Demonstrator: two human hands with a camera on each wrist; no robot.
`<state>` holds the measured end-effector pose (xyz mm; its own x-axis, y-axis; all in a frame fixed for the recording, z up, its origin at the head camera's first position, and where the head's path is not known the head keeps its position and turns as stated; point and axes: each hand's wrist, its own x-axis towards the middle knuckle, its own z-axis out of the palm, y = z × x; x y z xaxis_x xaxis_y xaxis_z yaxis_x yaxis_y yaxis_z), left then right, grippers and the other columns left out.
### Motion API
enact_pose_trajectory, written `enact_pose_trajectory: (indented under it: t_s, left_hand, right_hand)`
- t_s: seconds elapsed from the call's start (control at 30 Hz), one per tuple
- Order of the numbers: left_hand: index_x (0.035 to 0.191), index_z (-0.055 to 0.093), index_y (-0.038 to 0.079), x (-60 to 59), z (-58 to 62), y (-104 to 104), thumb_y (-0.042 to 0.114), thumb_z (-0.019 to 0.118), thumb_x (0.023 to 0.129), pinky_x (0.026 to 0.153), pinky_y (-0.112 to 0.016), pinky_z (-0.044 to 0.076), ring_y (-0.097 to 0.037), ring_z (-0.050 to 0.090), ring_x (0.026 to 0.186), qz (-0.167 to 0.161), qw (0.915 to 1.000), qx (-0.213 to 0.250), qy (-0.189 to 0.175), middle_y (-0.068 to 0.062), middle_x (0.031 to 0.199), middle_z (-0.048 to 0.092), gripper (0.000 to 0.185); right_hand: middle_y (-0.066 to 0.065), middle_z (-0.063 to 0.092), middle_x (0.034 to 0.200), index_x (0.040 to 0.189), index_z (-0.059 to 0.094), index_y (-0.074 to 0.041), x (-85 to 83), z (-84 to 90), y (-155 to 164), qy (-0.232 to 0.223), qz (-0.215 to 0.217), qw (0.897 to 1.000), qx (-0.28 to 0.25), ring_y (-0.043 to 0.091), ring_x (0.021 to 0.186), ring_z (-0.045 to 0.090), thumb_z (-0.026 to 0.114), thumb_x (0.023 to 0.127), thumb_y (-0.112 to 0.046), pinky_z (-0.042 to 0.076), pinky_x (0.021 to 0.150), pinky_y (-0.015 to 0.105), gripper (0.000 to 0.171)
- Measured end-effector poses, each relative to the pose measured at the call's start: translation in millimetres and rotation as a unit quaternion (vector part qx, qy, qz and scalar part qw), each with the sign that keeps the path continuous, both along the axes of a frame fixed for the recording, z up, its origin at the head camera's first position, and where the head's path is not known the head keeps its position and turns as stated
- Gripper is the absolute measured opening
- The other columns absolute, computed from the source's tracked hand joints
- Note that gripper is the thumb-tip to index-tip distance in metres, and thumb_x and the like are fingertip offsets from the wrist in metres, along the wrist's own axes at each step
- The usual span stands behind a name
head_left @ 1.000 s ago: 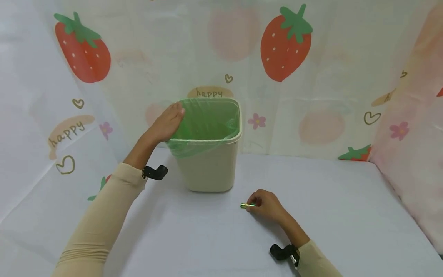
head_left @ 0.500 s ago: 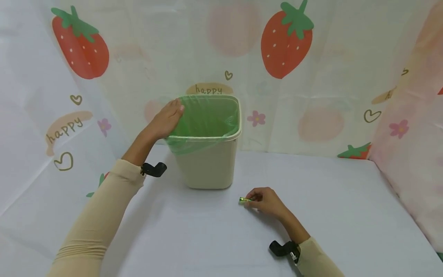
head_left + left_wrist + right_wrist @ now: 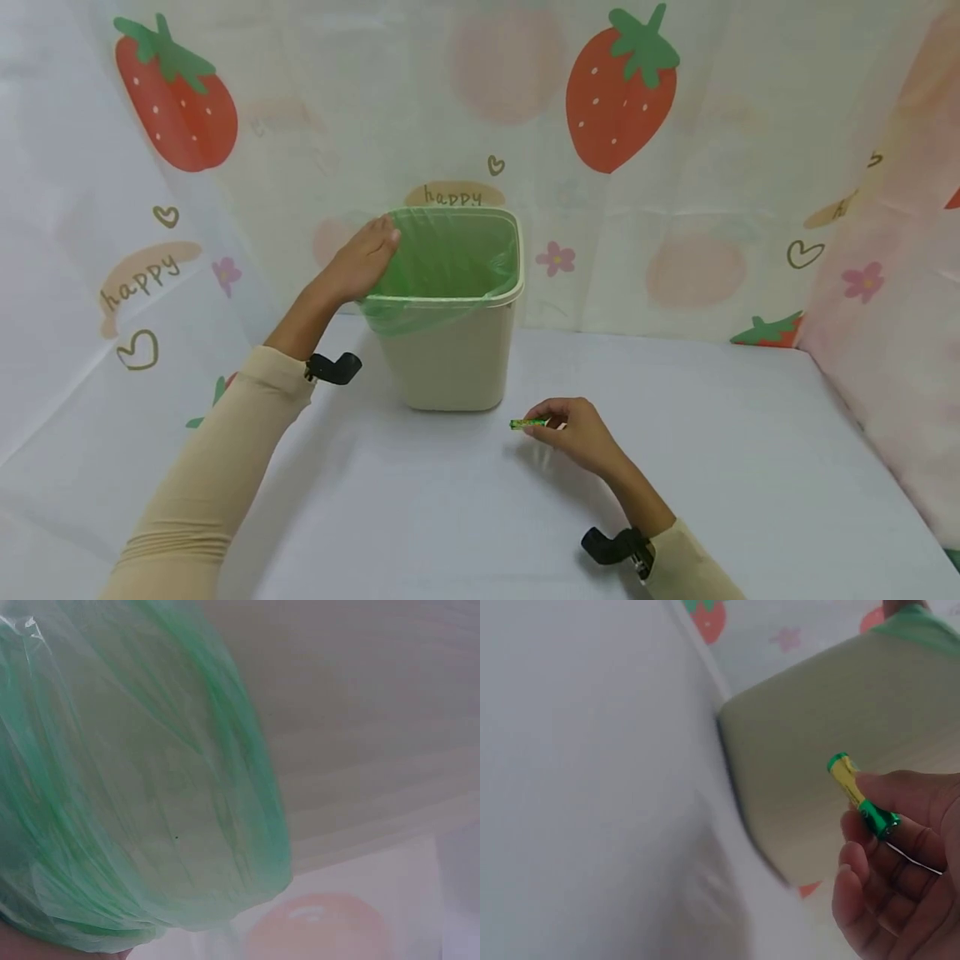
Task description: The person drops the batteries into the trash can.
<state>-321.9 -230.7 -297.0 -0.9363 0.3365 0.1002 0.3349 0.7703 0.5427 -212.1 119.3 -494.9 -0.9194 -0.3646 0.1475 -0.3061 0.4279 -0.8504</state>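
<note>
at centre frame, the right hand [image 3: 581,433] pinches a small green battery [image 3: 528,423] just above the white table [image 3: 750,467]. higher up, the left hand [image 3: 360,260] rests flat-fingered on the rim of a beige bin [image 3: 450,367] with a green liner [image 3: 450,250].

"happy" in brown script on tan banner of strawberry-print cloth backdrop [image 3: 300,100]: once behind bin, once at left. Battery label unreadable.

bin [image 3: 457,350] centre frame, on your table [image 3: 750,467], before the backdrop [image 3: 750,167] | liner [image 3: 450,258] in bin | your left hand [image 3: 360,262] on bin's left rim | battery [image 3: 528,423] lower right of bin, in your right hand [image 3: 581,433]
</note>
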Motion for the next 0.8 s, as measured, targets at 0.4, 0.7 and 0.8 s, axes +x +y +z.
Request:
enact_pose_trajectory:
  t_s: [0.4, 0.7, 0.8]
  left_hand:
    - [0.159, 0.004, -0.007, 1.4, 1.8, -1, 0.042, 0.017, 0.112, 0.125, -0.046, -0.001, -0.032, -0.007, 0.156, 0.003, 1.0, -0.002, -0.006, -0.021, 0.168, -0.001, 0.069]
    - [0.159, 0.003, -0.007, -0.4, 0.6, -1, 0.041, 0.015, 0.112, 0.125, -0.046, -0.002, -0.034, -0.007, 0.156, 0.002, 0.9999, -0.012, -0.003, -0.022, 0.168, -0.002, 0.068]
    - [0.159, 0.003, -0.008, -1.9, 0.6, 0, 0.041, 0.015, 0.112, 0.125, -0.046, -0.002, -0.034, -0.007, 0.155, 0.001, 0.9999, -0.015, -0.001, -0.023, 0.168, -0.002, 0.068]
  right_hand:
    - [-0.008, 0.072, 0.082, 0.096, 0.08, -0.021, 18.8, 49.4, -2, 0.061, -0.017, 0.998, -0.01, 0.016, 0.071, 0.063, 0.082, 0.087, -0.015, 0.052, 0.057, 0.027, 0.011]
    - [-0.013, 0.073, 0.089, 0.098, 0.079, -0.022, 25.4, 89.0, 3, 0.13, 0.006, 0.992, 0.004, 0.013, 0.073, 0.063, 0.083, 0.087, -0.014, 0.054, 0.062, 0.028, 0.014]
    - [-0.013, 0.073, 0.091, 0.099, 0.079, -0.021, 25.1, 103.2, 4, 0.153, 0.011, 0.988, 0.012, 0.011, 0.073, 0.063, 0.082, 0.087, -0.013, 0.054, 0.063, 0.029, 0.015]
